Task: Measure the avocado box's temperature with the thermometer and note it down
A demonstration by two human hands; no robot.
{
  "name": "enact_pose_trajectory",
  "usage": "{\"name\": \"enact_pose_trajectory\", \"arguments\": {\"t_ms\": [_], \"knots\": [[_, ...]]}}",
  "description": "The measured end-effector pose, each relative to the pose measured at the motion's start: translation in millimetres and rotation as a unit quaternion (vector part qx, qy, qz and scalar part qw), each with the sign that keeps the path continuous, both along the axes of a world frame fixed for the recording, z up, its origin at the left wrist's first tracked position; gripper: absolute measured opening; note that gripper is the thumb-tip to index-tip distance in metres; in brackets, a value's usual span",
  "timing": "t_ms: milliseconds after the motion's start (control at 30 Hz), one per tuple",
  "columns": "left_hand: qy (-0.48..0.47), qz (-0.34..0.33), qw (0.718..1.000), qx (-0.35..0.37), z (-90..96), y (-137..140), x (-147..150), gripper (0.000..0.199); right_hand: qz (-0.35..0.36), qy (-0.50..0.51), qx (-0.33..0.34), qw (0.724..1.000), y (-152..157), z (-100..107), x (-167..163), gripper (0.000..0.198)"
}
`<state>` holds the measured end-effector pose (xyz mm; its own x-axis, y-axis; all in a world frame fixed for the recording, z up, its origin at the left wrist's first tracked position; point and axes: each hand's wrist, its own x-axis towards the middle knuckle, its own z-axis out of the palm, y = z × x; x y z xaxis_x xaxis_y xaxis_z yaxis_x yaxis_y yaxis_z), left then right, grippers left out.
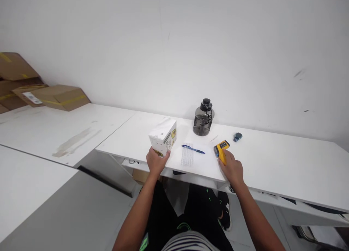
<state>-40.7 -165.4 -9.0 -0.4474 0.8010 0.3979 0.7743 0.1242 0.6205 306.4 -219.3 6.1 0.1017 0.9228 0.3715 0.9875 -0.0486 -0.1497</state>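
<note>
A white printed carton [163, 136] with round yellow-green pictures stands near the front edge of the table. My left hand [157, 160] grips its near lower end, thumb on the right face and fingers round the left. In my right hand [231, 167] is a yellow and dark handheld scanner or infrared thermometer gun [222, 149], its head pointing away and to the left. Between my hands lies a sheet of paper [187, 158] with lines of writing, and a blue pen [193, 149] rests across its upper part.
A dark translucent water jug [203, 120] stands at the back by the wall. Right of it lies a small dark teal object [237, 136]. Taped cardboard boxes [61, 97] are piled at the far left. The white table [286, 160] has a front edge close to my legs.
</note>
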Motion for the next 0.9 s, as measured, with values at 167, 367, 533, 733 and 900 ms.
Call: {"name": "enact_pose_trajectory", "arguments": {"t_ms": [167,367,533,733,900], "knots": [[0.003,0.004,1.000,0.004,-2.1,0.0,0.1,0.074,0.007,-0.030,-0.052,0.998,19.7,3.3,8.6,0.051],[-0.003,0.001,1.000,0.002,1.3,-1.3,1.3,0.072,-0.011,-0.083,-0.084,0.993,29.4,12.9,3.1,0.055],[-0.006,0.001,1.000,-0.001,0.5,-0.7,0.3,0.072,0.074,-0.074,0.032,0.994,32.8,16.3,-37.4,0.046],[-0.014,0.000,1.000,-0.003,-1.7,0.1,-0.9,0.075,0.168,-0.064,0.010,0.984,53.5,7.5,-87.4,0.024],[-0.014,-0.001,1.000,-0.006,1.8,-1.4,0.5,0.074,0.205,0.037,0.073,0.975,55.4,15.1,-90.8,0.026]]}}
